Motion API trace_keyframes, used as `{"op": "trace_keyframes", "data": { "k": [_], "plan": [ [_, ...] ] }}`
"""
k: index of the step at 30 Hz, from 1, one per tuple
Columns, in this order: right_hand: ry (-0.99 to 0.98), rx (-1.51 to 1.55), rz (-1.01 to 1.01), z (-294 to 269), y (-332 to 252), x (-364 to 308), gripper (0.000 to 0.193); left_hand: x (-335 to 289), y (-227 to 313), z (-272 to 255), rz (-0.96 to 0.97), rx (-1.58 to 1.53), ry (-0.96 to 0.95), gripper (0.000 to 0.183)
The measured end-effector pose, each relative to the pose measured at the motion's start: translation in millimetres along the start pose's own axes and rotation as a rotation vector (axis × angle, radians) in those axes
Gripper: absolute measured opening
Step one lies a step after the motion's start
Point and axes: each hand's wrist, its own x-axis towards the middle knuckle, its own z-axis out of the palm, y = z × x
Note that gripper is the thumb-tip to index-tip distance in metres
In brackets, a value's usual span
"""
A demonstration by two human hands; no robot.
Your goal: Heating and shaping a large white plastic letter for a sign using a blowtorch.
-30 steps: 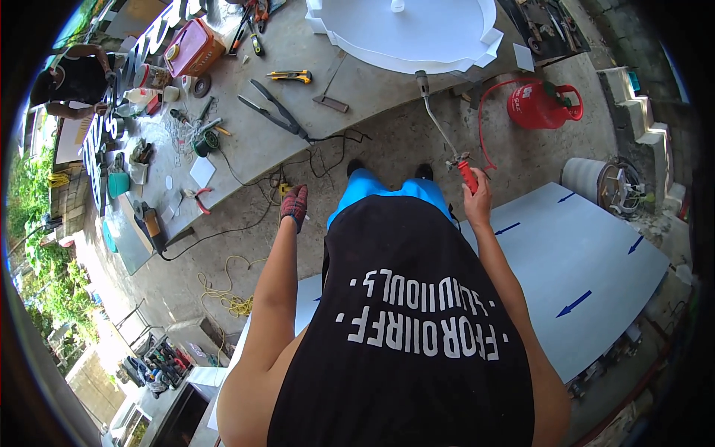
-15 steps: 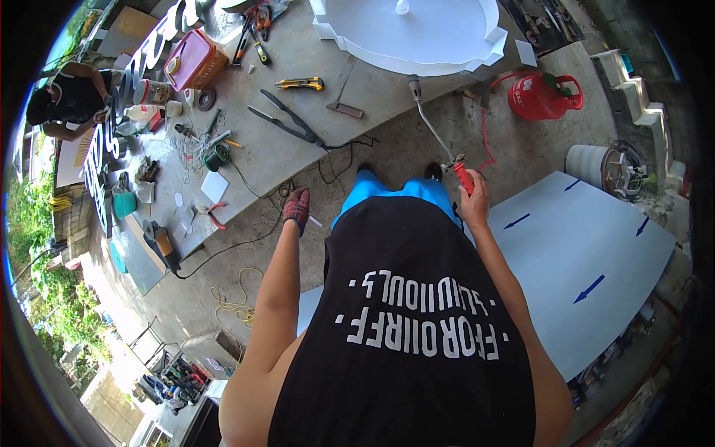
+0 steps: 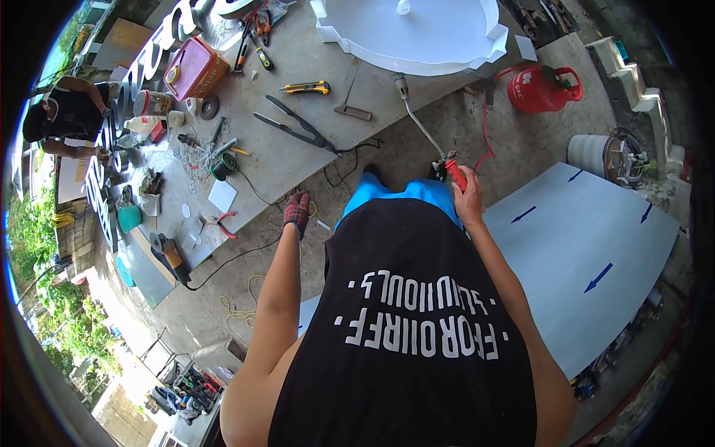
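Observation:
My right hand [image 3: 468,199] is wrapped round the red handle of a gas torch [image 3: 424,130]. Its metal nozzle points away from me, close to the near rim of a large white rounded tray-like piece [image 3: 410,37] with an upright, notched edge on the table. I cannot make out a flame. A red hose runs from near the torch toward a red gas cylinder [image 3: 542,89] on the right. My left hand [image 3: 297,211], in a dark red patterned glove, hangs in front of the table's near edge, holding nothing, its fingers extended.
The grey table [image 3: 246,175] bears a hair straightener [image 3: 298,125], a yellow cutter [image 3: 305,88], a hammer [image 3: 353,112], red-handled pliers [image 3: 223,223] and an orange tub [image 3: 195,68]. Another person [image 3: 71,115] works at far left. A pale sheet with blue arrows [image 3: 551,246] lies right; cords trail below.
The torch nozzle has shifted left along the white piece's near rim, and my right hand has moved slightly left and down. My left hand still hangs free. The view has turned a little.

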Motion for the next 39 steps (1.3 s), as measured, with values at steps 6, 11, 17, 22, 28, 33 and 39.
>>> {"op": "trace_keyframes", "data": {
  "k": [6, 11, 17, 22, 28, 33, 39],
  "plan": [
    [0.002, 0.009, 0.020, 10, -16, 1, 0.052, 3, -1, -11, 0.021, 0.033, 0.014, 0.041],
    [0.028, 0.016, -0.012, 21, -20, 3, 0.051, 0, 4, -17, -0.025, -0.038, -0.016, 0.043],
    [0.025, 0.021, 0.006, 31, -29, 7, 0.052, 3, 0, -21, 0.009, 0.047, 0.011, 0.043],
    [0.040, 0.036, -0.040, 38, -36, 12, 0.052, 8, -7, -26, 0.011, 0.011, 0.007, 0.044],
    [-0.016, 0.039, 0.041, 43, -48, 17, 0.049, -2, 23, -36, -0.024, 0.026, -0.012, 0.043],
    [-0.010, 0.022, 0.053, 51, -44, 18, 0.049, -4, 22, -42, 0.010, 0.041, 0.007, 0.044],
    [0.013, 0.056, 0.069, 52, -43, 16, 0.049, 5, 19, -43, 0.008, 0.078, -0.001, 0.044]
  ]
}}
